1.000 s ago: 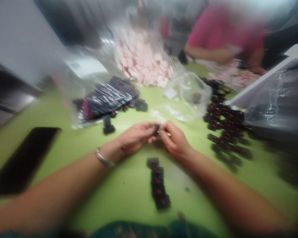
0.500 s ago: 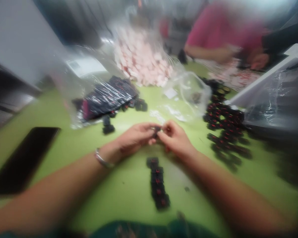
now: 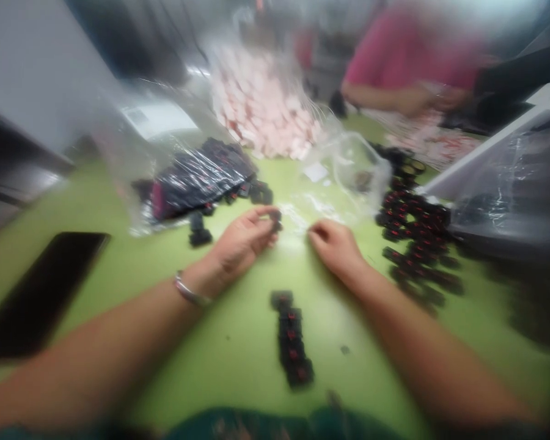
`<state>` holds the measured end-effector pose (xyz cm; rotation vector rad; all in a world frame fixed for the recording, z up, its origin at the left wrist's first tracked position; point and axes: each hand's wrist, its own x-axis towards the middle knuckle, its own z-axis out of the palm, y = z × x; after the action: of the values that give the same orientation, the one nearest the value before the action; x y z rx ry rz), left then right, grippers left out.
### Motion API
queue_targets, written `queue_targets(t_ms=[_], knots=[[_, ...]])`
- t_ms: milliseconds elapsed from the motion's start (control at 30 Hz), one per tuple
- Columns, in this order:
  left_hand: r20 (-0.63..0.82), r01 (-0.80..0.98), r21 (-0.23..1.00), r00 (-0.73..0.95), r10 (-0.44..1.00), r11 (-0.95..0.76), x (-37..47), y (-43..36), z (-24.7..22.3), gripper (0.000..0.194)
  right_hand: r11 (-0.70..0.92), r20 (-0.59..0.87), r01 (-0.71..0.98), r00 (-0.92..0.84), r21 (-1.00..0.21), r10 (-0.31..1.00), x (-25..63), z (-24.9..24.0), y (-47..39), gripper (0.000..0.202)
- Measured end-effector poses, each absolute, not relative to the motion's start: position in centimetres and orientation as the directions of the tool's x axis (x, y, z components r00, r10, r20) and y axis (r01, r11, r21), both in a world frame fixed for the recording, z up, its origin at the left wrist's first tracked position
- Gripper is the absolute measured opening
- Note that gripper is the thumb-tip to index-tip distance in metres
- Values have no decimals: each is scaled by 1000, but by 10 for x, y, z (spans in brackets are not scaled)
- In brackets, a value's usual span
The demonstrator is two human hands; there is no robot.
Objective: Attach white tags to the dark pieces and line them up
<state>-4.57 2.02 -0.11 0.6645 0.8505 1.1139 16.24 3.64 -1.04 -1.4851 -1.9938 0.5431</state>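
Observation:
Between the thumb and fingers of my left hand (image 3: 245,238) is a small black part (image 3: 275,220). My right hand (image 3: 337,247) rests low over the green table (image 3: 247,366), its fingers curled together near small clear pieces (image 3: 297,211); whether they pinch anything is hidden. Nearer to me, several black parts with red marks (image 3: 293,342) lie in a column. A couple of black parts (image 3: 199,229) sit to the left of my left hand.
A clear bag of black parts (image 3: 201,174) lies at back left, a dark flat slab (image 3: 41,293) at left. Pale pieces (image 3: 270,116) are heaped behind. Black-red parts (image 3: 412,226) and a plastic-covered box (image 3: 508,171) stand right. A person in pink (image 3: 403,55) works across.
My hands have come apart: the left moved back to the left with the black part, the right shifted right, off the part. The other person's hands have drawn closer together.

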Motion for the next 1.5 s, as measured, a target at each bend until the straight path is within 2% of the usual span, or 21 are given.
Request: queue_targets(t_ms=[67,167,433,500,567,700,800,967,1300,1433,1500], knots=[[-238,-481,819,211,948,313,-45,20,-2,39,372,225,776,-297,-510,928,161,-16,37,10],[-239,-478,821,210,948,313,-44,19,-2,39,425,220,813,-366,-397,904,156,-17,35,12],[-241,-460,828,222,945,320,-41,19,0,36,407,199,904,-378,-131,904,143,-13,27,20],[-241,-457,826,246,939,332,-42,18,-1,37,403,211,900,-367,-164,906,145,-15,30,18],[-242,-449,820,291,926,356,-42,18,-3,37,427,256,861,-362,-278,896,148,-17,33,15],[-246,-427,815,360,900,393,-42,16,-6,38,514,401,657,-332,-551,854,149,-14,31,12],[-241,-412,821,378,894,395,-41,15,-5,38,547,461,512,-297,-663,836,144,-8,21,11],[-222,-408,815,436,872,412,-38,13,-2,36,538,430,433,-328,-723,841,136,-5,11,10],[-194,-366,849,455,869,381,-39,13,-7,40,512,406,471,-315,-718,858,135,-7,11,11],[-189,-342,864,459,868,369,-40,13,-10,39,436,347,445,-270,-782,898,131,-4,9,10],[-184,-350,861,462,868,369,-41,13,-10,38,346,279,408,-215,-845,936,130,0,9,9]])
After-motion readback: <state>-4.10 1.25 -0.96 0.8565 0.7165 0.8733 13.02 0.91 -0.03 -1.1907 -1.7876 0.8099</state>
